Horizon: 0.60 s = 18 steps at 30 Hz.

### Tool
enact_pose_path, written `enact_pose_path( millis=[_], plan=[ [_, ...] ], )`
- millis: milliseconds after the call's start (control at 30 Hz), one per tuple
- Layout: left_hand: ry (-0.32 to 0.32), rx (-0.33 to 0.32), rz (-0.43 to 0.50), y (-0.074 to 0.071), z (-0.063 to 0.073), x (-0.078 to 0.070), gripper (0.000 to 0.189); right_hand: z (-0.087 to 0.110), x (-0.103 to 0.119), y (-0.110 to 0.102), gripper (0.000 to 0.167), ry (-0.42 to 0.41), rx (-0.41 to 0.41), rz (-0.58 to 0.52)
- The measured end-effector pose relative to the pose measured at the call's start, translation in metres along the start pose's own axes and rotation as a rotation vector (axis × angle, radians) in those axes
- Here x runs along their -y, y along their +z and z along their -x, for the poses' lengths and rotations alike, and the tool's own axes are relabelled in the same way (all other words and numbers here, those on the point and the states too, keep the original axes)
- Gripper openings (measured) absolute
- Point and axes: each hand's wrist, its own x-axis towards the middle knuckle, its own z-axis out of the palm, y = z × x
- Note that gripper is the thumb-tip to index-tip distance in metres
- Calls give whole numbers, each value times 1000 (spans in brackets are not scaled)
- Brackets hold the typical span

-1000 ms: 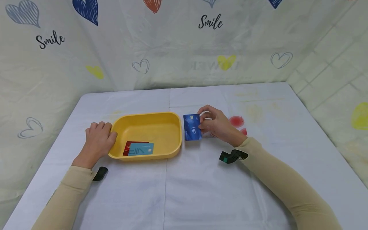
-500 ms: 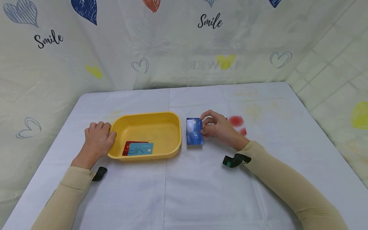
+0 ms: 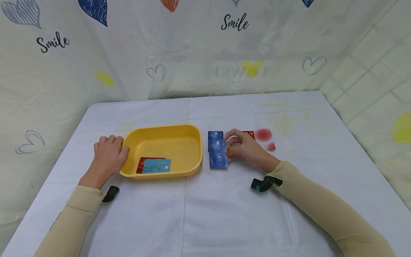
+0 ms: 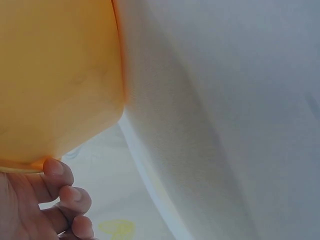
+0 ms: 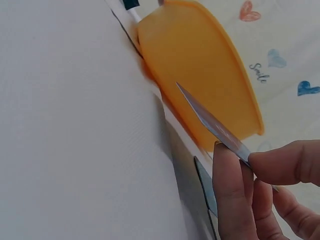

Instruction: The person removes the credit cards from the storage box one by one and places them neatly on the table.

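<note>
My left hand [image 3: 109, 157] grips the left rim of a yellow plastic tub [image 3: 181, 146]; its fingertips curl at the rim in the left wrist view. Inside the tub a light-blue card [image 3: 156, 166] partly covers a red card [image 3: 140, 165]. To the tub's right, my right hand [image 3: 248, 149] pinches a blue VIP card [image 3: 218, 157] between thumb and fingers. That card [image 5: 215, 127] appears nearly edge-on in the right wrist view. Another blue card [image 3: 215, 136] lies on the table, its lower part hidden behind the held one.
Past my right hand, a red card [image 3: 249, 134] shows in part, beside a round red shape [image 3: 264, 134] and a smaller red patch [image 3: 271, 146]. A white cloth covers the table [image 3: 205, 214]. Behind it hangs a heart-printed backdrop [image 3: 192, 46].
My right hand has moved the VIP card toward me and slightly right, uncovering the blue card behind it and part of the red card. My left hand stays on the tub.
</note>
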Motion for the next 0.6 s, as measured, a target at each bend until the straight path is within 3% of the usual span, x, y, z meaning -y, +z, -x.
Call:
enact_pose_path(
  millis=[167, 600],
  plan=[
    [7, -6, 4, 0, 0, 1, 37, 1, -3, 1, 37, -4, 8, 3],
    [6, -9, -1, 1, 0, 1, 37, 3, -4, 7, 40, 45, 0, 133]
  ],
)
